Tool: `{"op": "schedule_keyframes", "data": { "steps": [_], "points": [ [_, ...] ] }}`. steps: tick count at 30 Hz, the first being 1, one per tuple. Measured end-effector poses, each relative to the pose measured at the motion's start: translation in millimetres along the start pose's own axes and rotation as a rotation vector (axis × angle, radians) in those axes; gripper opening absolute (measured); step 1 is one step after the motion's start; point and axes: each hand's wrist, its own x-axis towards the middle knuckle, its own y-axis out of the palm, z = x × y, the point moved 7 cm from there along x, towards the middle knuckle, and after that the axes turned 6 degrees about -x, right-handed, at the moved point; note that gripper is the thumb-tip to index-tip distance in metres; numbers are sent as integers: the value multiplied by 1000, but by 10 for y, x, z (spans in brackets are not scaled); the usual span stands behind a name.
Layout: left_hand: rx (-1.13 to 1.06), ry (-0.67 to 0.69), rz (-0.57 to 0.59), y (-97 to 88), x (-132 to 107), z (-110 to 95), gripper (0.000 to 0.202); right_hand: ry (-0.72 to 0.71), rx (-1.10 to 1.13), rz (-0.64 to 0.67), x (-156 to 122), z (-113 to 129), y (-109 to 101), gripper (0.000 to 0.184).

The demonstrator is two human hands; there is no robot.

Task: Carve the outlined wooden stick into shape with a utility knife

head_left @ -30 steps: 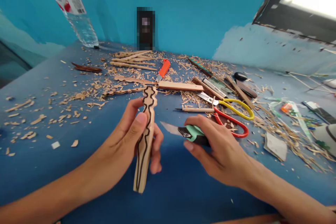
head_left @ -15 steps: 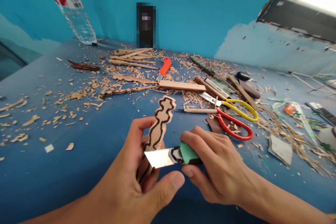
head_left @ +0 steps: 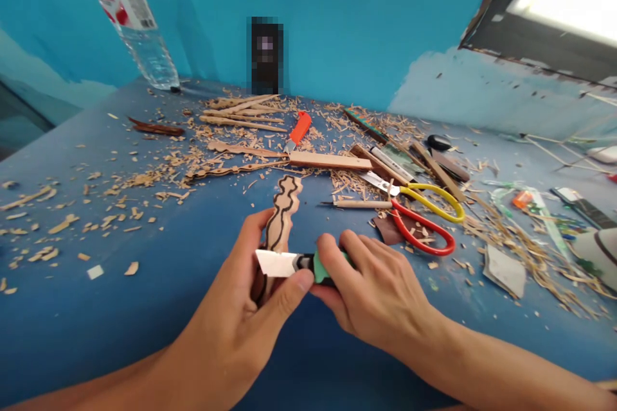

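Observation:
In my left hand (head_left: 241, 308) is an upright strip of pale wood (head_left: 280, 221) with wavy edges and dark wavy lines drawn on its face. My fingers wrap round its lower part and hide it. My right hand (head_left: 371, 282) grips a utility knife (head_left: 318, 268) with a green and black handle. Its broad blade (head_left: 277, 263) points left and lies across the front of the wood. My left thumb touches the knife near the base of the blade.
Wood shavings litter the blue table (head_left: 120, 308). Beyond my hands lie carved sticks (head_left: 241, 117), an orange knife (head_left: 301, 130), a flat wooden bar (head_left: 330, 160), a thin pointed tool (head_left: 361, 204) and scissors (head_left: 424, 231) with red and yellow handles. A plastic bottle (head_left: 149, 45) stands back left.
The knife has moved up and slightly left along the wood. My left thumb has come up against the knife. The wood stands more upright, and the view has shifted slightly.

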Motion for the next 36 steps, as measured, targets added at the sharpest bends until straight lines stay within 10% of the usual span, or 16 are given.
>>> {"op": "schedule_keyframes", "data": {
  "steps": [8, 15, 20, 26, 36],
  "points": [
    [-73, -84, 58, 51, 135, -74, 53, 49, -47, -38, 63, -61, -24, 36],
    [74, 26, -15, -37, 0, -153, 66, 151, 589, 33, 58, -383, -83, 27],
    [56, -58, -161, -59, -120, -52, 75, 69, 586, 58, 34, -347, -77, 27],
    [-130, 8, 65, 41, -20, -27, 65, -30, 520, 44, 27, -174, -31, 35],
    [-67, 39, 25, 113, 5, -111, 35, -81, 410, 120, 27, -53, -41, 38]
  ]
}}
